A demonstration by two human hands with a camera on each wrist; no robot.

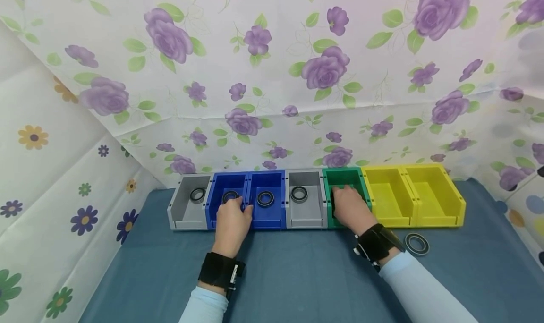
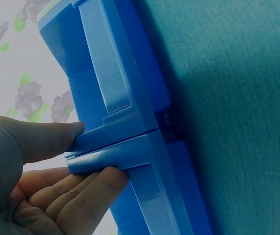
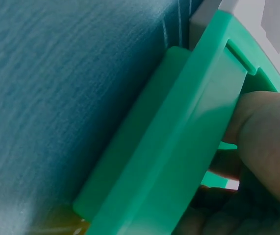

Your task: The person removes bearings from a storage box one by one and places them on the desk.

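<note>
My left hand [image 1: 231, 224] grips the adjoining side walls of two blue bins; in the left wrist view the thumb [image 2: 46, 139] lies on one side and the fingers [image 2: 88, 198] on the other. A ball bearing [image 1: 231, 195] sits in the left blue bin [image 1: 226, 177], partly behind that hand. Another bearing [image 1: 265, 199] lies in the right blue bin [image 1: 272, 218]. My right hand [image 1: 352, 209] reaches down inside the green bin [image 3: 164, 147], fingers bent. Whether it holds anything is hidden by the hand and the bin's front wall.
Grey bins [image 1: 189, 224] [image 1: 312, 219], each with a bearing [image 1: 197, 195] [image 1: 299, 194], stand in the same row. Two yellow bins [image 1: 391, 209] [image 1: 437, 205] form its right end. A larger bearing [image 1: 417, 244] lies on the blue cloth [image 1: 297, 276]. Behind hangs a flowered sheet [image 1: 289, 87].
</note>
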